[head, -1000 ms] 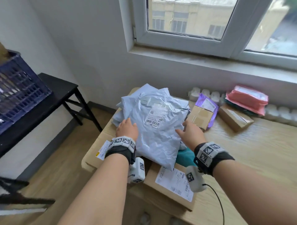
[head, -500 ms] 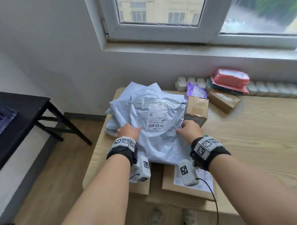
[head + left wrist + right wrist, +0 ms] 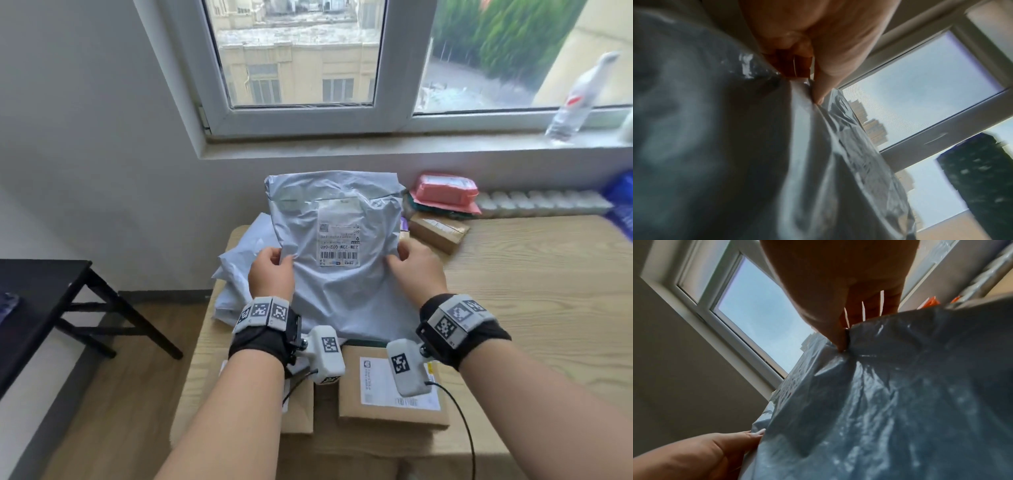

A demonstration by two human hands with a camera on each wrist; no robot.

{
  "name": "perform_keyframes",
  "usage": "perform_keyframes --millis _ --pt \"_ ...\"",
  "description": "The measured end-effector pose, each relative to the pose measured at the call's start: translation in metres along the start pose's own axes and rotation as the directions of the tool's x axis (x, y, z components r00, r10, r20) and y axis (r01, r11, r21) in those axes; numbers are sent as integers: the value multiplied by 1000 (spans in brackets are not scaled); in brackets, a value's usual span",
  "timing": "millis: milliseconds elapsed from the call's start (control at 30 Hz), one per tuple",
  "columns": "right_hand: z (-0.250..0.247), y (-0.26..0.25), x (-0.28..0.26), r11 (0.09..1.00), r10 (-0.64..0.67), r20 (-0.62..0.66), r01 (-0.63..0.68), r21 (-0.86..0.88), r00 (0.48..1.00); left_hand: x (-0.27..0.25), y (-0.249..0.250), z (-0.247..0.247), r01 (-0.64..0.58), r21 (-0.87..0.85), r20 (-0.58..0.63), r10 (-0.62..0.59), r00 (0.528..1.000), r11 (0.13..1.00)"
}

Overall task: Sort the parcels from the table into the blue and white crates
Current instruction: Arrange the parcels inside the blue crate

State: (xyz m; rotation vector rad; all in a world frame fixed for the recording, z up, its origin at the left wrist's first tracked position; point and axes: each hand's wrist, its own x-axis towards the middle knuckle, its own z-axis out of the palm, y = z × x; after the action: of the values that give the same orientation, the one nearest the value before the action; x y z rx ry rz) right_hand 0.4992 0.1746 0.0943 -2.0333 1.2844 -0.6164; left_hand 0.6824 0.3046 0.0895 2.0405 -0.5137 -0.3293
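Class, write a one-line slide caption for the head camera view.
Left hand and right hand pinch a grey poly mailer by its sides, above parcels on the wooden table.

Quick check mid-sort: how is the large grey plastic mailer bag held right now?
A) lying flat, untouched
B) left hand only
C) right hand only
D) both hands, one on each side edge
D: the left hand and right hand each pinch a side edge of the large grey plastic mailer bag, raised above the pile.

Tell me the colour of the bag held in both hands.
Pale grey-blue bag with a white label; clearest in the head view.
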Motion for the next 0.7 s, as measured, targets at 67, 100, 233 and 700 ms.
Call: perform_keyframes --millis 67,100,233,700 --pt "-20 5 -3 999 -16 -94 20 36 995 -8 16 6 -56 -98 -2 56 998 994" --pt "-31 9 -5 999 -10 -132 17 51 991 -12 23 9 -82 -140 -3 82 997 987" --pt "-79 25 -16 995 -32 -303 59 81 953 -32 49 21 -143 -265 7 150 989 953" --pt "-217 82 12 950 -301 -520 297 -93 800 -95 179 106 -420 -21 -8 420 907 907"
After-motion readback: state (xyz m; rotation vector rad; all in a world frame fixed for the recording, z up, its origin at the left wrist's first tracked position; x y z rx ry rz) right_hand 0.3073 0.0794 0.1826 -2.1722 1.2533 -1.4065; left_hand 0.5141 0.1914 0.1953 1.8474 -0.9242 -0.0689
